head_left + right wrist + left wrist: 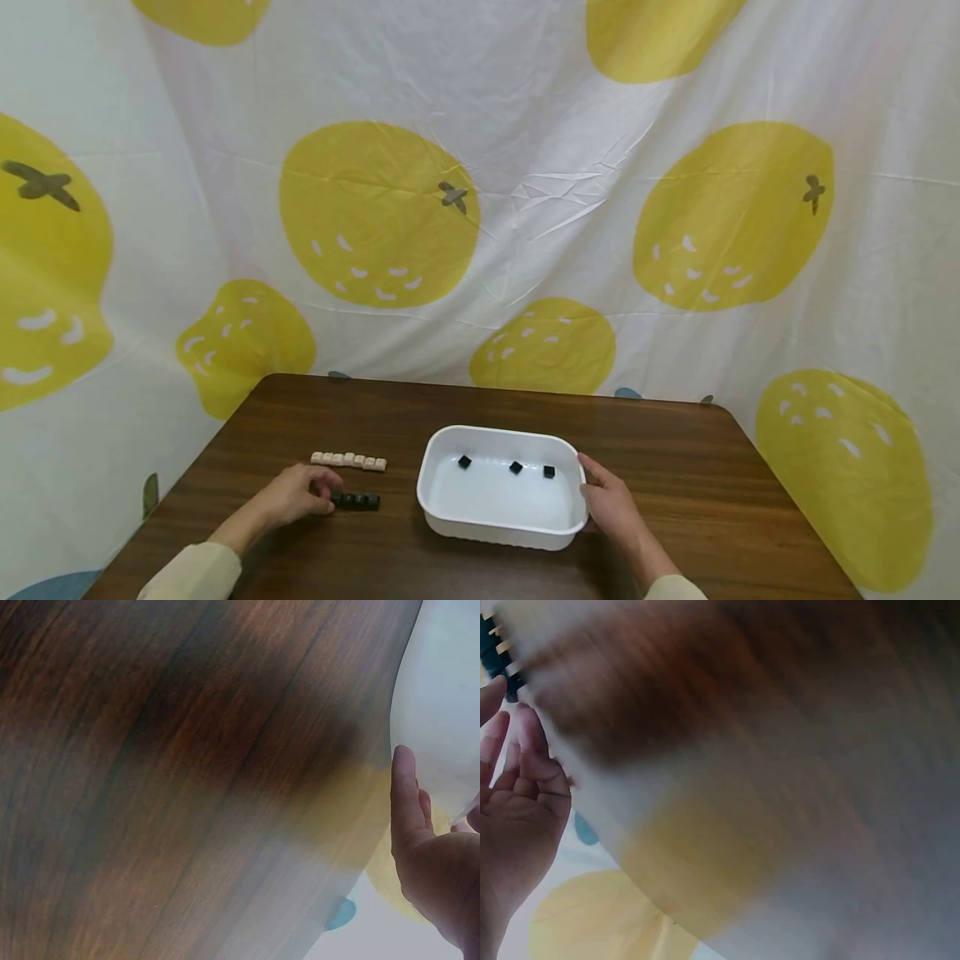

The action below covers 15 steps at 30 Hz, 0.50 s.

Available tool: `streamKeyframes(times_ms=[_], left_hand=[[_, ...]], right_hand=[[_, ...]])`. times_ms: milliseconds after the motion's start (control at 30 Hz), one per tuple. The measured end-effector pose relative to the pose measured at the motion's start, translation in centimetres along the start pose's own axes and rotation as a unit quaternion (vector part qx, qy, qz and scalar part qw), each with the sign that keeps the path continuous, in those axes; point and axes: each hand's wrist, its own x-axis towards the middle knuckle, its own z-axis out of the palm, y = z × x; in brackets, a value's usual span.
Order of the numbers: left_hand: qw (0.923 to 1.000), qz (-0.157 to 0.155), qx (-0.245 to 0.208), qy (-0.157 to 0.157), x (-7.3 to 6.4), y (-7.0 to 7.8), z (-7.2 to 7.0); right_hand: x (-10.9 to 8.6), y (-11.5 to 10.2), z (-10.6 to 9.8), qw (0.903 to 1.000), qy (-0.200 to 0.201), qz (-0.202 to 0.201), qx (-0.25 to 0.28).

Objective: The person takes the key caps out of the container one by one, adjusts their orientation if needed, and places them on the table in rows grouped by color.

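A short row of small black cube-like blocks (360, 502) lies on the table at the left. At its left end is my left hand (300, 495), with thumb and fingertips around the end block; I cannot tell whether they pinch it. The left wrist view shows the same hand (521, 787) close beside the black row (496, 656). My right hand (617, 507) holds the right side of a white tray (495, 528), thumb and fingers at its rim. In the right wrist view the thumb lies along the tray's wall (442, 712). Three black blocks (516, 468) rest apart inside the tray.
Behind the black row lies a row of several beige blocks (348, 460) with marks on top. The brown wooden table (675, 467) runs back to a hanging cloth (525, 350) printed with yellow fruit, which also surrounds its sides.
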Motion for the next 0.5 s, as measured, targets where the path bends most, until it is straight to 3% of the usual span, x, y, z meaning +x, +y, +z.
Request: streamKeyframes(times_ms=[133, 267, 500], left_hand=[[0.9993, 0.001, 0.008, 0.037, 0.2, 1.2, -0.4], [0.9969, -0.003, 0.005, 0.078, 1.1, 3.5, -0.4], [0.9924, 0.047, -0.001, 0.114, 4.4, 7.8, 1.9]], right_hand=[[-0.1, -0.1, 0.1, 1.0000, 0.001, -0.001, 0.000], [-0.1, -0.1, 0.1, 1.0000, 0.001, -0.003, 0.008], [-0.2, -0.1, 0.1, 1.0000, -0.001, -0.007, 0.006]])
